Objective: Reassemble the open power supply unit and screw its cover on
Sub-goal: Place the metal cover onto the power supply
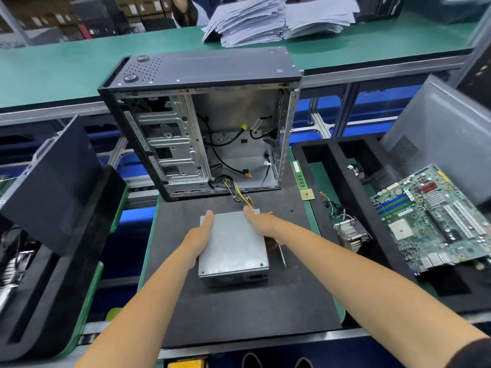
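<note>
**On the black mat, both hands on the power supply unit**

Beyond the hands, an open desktop case [202, 123] stands upright at the far edge of the black foam mat [239, 309], its side panel off, with drive cages and loose black cables visible inside. A bundle of yellow and black wires [239, 196] runs from the case floor toward the far end of the held unit.

Right of the grip, a black foam tray [345, 181] carries a green motherboard [435, 219] tilted against its far side, and a finned heatsink [350, 233] lies nearer the unit. A RAM stick [299, 174] and a small square CPU [307, 194] lie between the case and the tray. Left of the grip, a dark side panel [50, 187] leans on another tray.

The grey power supply unit [233, 248] sits flat on the mat with its cover [231, 240] on top. The left hand [199, 237] lies along the unit's left edge, fingers straight and pressed against it. The right hand [261, 221] rests on the far right corner, fingers extended over the cover; whether the thumb wraps the side cannot be told. Just right of the unit, touching the mat, lies a thin screwdriver [282, 255], partly under the right wrist.
</note>
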